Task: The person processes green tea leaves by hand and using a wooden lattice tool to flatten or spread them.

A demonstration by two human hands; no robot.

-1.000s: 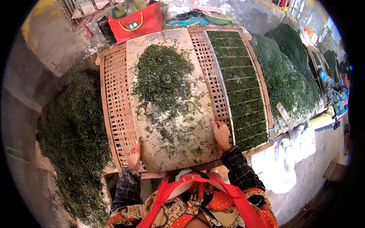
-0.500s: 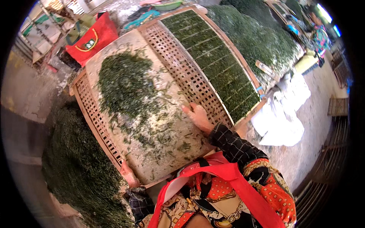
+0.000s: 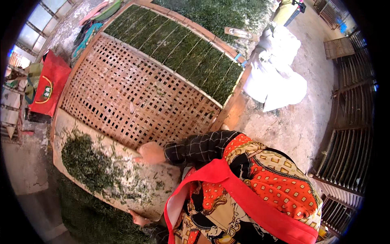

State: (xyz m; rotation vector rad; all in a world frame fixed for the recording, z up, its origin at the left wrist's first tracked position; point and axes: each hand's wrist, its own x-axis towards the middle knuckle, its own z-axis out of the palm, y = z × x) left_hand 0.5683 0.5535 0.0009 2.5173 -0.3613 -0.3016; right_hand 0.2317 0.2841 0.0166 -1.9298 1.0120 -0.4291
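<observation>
A pale flat board (image 3: pixel 156 191) bears a heap of dark green shredded leaf (image 3: pixel 87 162) dusted with white grains. My right hand (image 3: pixel 151 153) grips the board's edge beside the woven lattice, its fingers partly hidden. At the opposite, lower edge my left hand (image 3: pixel 139 219) holds the board, seen only in part. The board lies over the left side of a wooden frame with a brown woven lattice (image 3: pixel 138 93), now broadly uncovered. A layer of dark green leaf (image 3: pixel 174 44), divided by thin pale strips, fills the frame's far right part.
A large dark green pile (image 3: pixel 89 215) lies below the board's left edge. Beyond the frame is another green heap (image 3: pixel 227 14). A white sack (image 3: pixel 276 77) stands right of the frame. A red bag (image 3: pixel 50 85) is at the left. Slatted racks (image 3: pixel 343 158) line the right side.
The board has slid left across the lattice, carrying its leaf heap over toward the dark pile. Both hands have moved with it. My view has turned as well.
</observation>
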